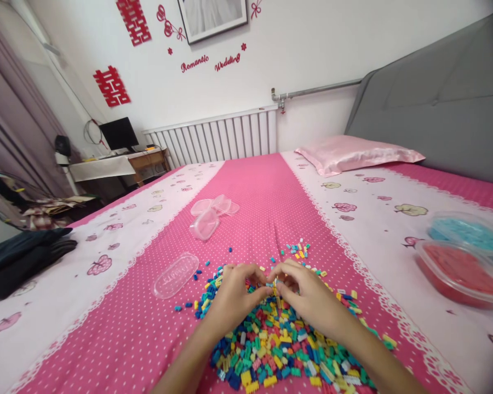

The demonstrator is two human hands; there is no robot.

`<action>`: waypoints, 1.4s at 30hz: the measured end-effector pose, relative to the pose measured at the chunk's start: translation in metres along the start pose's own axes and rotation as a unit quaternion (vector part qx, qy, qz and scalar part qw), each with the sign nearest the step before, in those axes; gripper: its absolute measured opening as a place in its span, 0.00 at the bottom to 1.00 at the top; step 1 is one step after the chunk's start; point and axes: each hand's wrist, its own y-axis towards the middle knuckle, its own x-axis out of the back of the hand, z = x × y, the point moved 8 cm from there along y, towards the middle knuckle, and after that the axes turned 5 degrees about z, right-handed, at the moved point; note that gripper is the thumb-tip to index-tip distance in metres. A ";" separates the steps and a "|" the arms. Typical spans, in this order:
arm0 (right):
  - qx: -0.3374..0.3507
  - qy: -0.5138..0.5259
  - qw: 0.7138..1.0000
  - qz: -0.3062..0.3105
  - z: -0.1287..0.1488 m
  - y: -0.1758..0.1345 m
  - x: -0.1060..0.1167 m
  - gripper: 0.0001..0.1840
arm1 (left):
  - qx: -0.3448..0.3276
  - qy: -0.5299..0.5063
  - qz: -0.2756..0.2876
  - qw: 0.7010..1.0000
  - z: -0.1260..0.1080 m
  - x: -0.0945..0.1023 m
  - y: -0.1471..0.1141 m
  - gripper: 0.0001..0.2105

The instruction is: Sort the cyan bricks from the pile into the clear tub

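Observation:
A wide heap of small toy building bricks (pixel 271 345) in blue, green, yellow, red and white lies on the pink dotted bedspread (pixel 250 186). Over the heap's far side, my left hand (pixel 242 284) and my right hand (pixel 296 284) meet, fingers curled and tips nearly touching. Small bricks (pixel 275 285), yellow and pale among them, show between the fingertips of my right hand. Whatever my left fingertips pinch is too small and hidden to make out. A few loose bricks (pixel 299 251) lie just beyond my hands.
Left of the heap lies a clear plastic lid (pixel 176 275); farther back are several clear containers (pixel 205 223). At right stand a lidded box with red contents (pixel 460 268) and one with blue contents (pixel 468 230). A pink pillow (pixel 357 153) rests near the grey headboard (pixel 431 104).

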 end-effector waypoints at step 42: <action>0.029 -0.166 0.985 0.037 0.009 -0.004 0.000 0.06 | -0.005 -0.010 0.094 0.995 -0.005 -0.011 -0.004 0.15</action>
